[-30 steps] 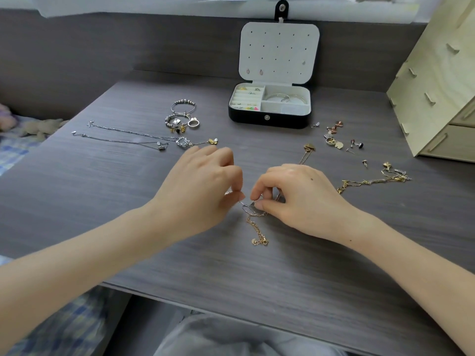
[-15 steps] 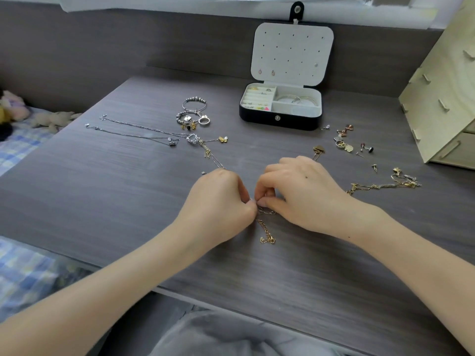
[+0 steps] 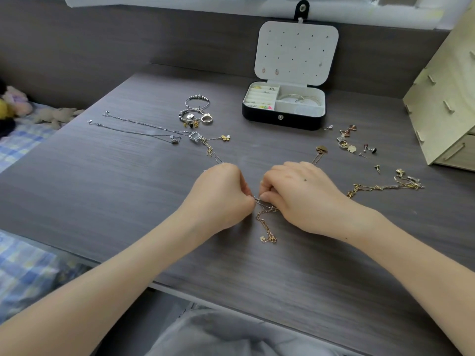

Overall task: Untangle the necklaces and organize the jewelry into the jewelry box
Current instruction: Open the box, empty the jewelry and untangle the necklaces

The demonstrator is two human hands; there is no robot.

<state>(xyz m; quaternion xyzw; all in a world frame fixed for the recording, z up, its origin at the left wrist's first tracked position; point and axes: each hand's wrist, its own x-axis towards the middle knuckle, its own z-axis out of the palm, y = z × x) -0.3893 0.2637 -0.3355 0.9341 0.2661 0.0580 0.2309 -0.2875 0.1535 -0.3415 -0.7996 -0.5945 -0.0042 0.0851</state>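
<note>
My left hand (image 3: 221, 194) and my right hand (image 3: 298, 194) meet at the middle of the dark wooden desk (image 3: 102, 191), both pinching a knot of tangled necklace chains (image 3: 264, 205). A gold chain end (image 3: 267, 228) trails toward me from the knot. Other strands run out under my hands, one to a gold disc pendant (image 3: 321, 149), one toward a butterfly charm (image 3: 225, 137). The black jewelry box (image 3: 282, 119) stands open at the back, with bangles and rings inside and studs on its lid.
Silver chains (image 3: 138, 129) and beaded bracelets (image 3: 196, 109) lie at the left back. Loose earrings (image 3: 352, 142) and another gold chain (image 3: 385, 186) lie to the right. A pale wooden organizer (image 3: 447, 98) stands at the right edge. A bed with plush toys lies left.
My hands have closed in together on the knot and sit a little farther back on the desk. The camera view has shifted left, so the box appears further right.
</note>
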